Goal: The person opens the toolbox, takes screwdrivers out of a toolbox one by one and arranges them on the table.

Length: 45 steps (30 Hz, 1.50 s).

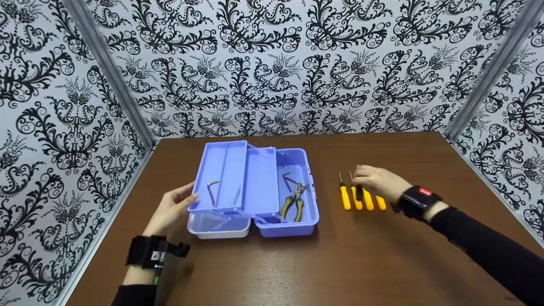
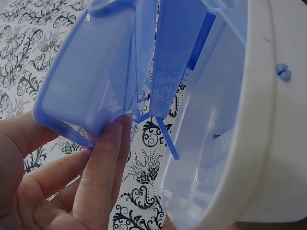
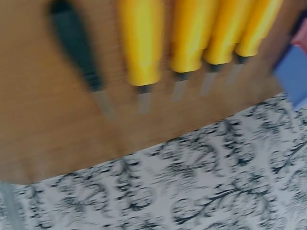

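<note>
A lavender-blue toolbox stands opened on the table, its tiered trays spread to the left. My left hand grips the edge of the upper tray, thumb on its rim; in the left wrist view the fingers reach under a tray corner. On the right, my right hand hovers over a row of yellow-handled screwdrivers, partly covering them. A small dark piece shows just below its fingers; I cannot tell whether they hold it. A dark-handled screwdriver appears beside the yellow ones in the blurred right wrist view.
Pliers and an L-shaped hex key lie in the deep compartment. The upper tray holds another hex key and a slim metal piece. A whitish lid sits under the trays. Patterned walls surround the brown table.
</note>
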Each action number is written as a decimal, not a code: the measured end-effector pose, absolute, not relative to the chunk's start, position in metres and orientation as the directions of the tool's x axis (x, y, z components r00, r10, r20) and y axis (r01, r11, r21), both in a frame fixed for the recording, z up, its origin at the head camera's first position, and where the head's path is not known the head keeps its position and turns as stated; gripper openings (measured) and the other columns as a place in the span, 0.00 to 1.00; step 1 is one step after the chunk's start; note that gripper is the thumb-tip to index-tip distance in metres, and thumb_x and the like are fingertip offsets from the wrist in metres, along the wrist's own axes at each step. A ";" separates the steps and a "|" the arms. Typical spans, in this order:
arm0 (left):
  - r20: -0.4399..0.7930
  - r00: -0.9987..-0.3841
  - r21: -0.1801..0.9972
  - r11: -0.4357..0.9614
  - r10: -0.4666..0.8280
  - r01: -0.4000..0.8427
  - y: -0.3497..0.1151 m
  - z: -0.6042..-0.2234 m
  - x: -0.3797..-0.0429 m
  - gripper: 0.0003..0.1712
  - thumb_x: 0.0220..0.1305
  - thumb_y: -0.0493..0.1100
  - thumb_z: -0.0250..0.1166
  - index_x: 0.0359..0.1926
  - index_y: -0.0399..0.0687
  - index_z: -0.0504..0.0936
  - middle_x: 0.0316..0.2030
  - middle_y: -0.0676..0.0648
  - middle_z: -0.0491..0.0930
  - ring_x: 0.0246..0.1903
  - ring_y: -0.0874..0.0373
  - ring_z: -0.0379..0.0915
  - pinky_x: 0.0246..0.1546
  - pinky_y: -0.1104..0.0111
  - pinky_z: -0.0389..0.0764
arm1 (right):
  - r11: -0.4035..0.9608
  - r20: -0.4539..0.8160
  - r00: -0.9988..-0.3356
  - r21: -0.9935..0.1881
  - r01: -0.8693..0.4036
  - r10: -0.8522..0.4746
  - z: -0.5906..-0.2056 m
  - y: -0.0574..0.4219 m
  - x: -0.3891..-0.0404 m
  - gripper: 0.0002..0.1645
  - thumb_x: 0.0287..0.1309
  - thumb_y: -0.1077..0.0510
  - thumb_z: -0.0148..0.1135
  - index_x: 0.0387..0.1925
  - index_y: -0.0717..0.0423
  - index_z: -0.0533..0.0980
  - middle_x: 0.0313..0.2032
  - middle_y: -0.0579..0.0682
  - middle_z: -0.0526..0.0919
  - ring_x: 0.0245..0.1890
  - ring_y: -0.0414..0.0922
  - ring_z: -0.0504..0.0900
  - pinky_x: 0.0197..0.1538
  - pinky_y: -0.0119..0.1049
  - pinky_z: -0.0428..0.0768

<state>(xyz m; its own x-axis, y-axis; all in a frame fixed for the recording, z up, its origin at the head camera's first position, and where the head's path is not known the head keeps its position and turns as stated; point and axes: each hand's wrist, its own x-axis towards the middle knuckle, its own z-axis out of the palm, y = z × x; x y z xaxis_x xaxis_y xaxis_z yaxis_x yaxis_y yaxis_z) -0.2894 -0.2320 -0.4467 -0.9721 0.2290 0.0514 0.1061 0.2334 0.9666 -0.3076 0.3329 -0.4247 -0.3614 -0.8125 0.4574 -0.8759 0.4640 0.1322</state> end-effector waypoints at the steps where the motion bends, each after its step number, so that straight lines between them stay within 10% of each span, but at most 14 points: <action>1: 0.048 -0.972 0.968 0.229 0.229 0.102 -0.232 -0.447 -0.289 0.33 0.71 0.41 0.59 0.71 0.32 0.62 0.64 0.27 0.70 0.41 0.65 0.83 0.46 0.73 0.84 | 0.489 0.446 -0.389 0.131 -0.862 -0.806 -0.426 0.341 -0.305 0.21 0.37 0.81 0.67 0.34 0.58 0.82 0.36 0.51 0.82 0.43 0.49 0.80 0.49 0.44 0.84; 16: 0.034 -0.977 0.975 0.209 0.213 0.080 -0.229 -0.444 -0.287 0.31 0.72 0.40 0.58 0.72 0.34 0.62 0.63 0.27 0.71 0.40 0.65 0.82 0.44 0.73 0.84 | 0.459 0.339 -0.323 0.489 -0.742 -0.884 -0.446 0.435 -0.305 0.17 0.31 0.75 0.60 0.29 0.58 0.77 0.30 0.50 0.77 0.34 0.46 0.74 0.31 0.36 0.82; 45: 0.040 -0.979 0.968 0.235 0.202 0.088 -0.229 -0.443 -0.286 0.31 0.72 0.39 0.59 0.71 0.33 0.63 0.62 0.27 0.72 0.37 0.64 0.83 0.42 0.72 0.85 | 0.479 0.208 -0.433 0.462 -0.746 -0.877 -0.489 0.463 -0.311 0.16 0.30 0.74 0.66 0.18 0.53 0.73 0.22 0.46 0.72 0.25 0.43 0.69 0.23 0.32 0.73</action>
<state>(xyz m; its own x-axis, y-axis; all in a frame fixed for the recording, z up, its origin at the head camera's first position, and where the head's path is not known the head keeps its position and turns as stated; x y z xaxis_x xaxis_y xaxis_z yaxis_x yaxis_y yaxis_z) -0.2857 -0.2293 -0.4432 -0.9786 0.2020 0.0398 0.0879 0.2351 0.9680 -0.3114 0.4633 -0.4886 -0.4335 -0.8768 0.2080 -0.7464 0.4787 0.4623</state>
